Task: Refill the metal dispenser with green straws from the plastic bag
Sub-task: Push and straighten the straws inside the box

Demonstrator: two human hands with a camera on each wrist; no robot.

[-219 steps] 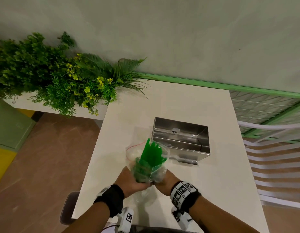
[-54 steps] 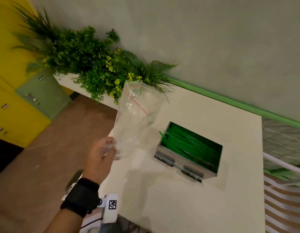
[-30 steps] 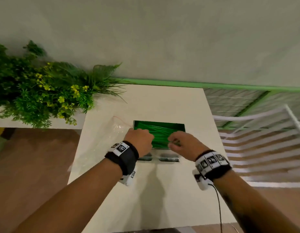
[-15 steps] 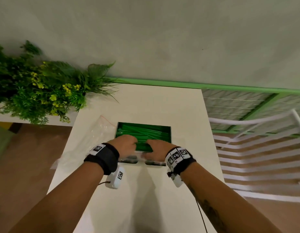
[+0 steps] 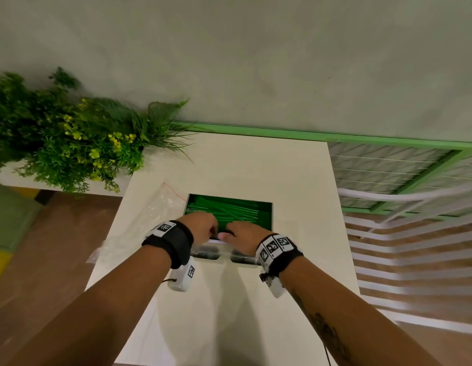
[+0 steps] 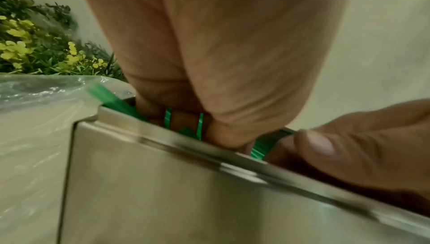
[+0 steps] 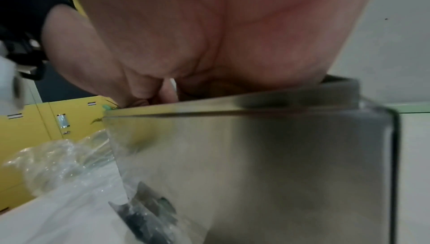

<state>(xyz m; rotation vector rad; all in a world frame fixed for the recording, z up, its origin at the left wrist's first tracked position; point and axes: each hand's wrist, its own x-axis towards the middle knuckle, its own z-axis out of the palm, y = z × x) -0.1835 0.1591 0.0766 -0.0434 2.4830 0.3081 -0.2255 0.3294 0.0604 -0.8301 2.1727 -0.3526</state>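
Your left hand (image 5: 203, 225) and right hand (image 5: 244, 237) reach into the open rectangular stainless-steel dispenser (image 5: 271, 207), fingers curled among thin green plastic straws (image 5: 235, 208), with the crumpled clear plastic bag (image 5: 147, 215) just left of it.

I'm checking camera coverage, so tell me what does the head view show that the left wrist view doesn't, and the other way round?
Only the head view shows the whole table, the empty plastic bag lying flat left of the dispenser, both wristbands, and the green straws filling the box. Only the left wrist view shows, up close, the left hand's fingers reaching down among the straws behind the front wall. Both show the metal dispenser, the left hand, the right hand and the plant.
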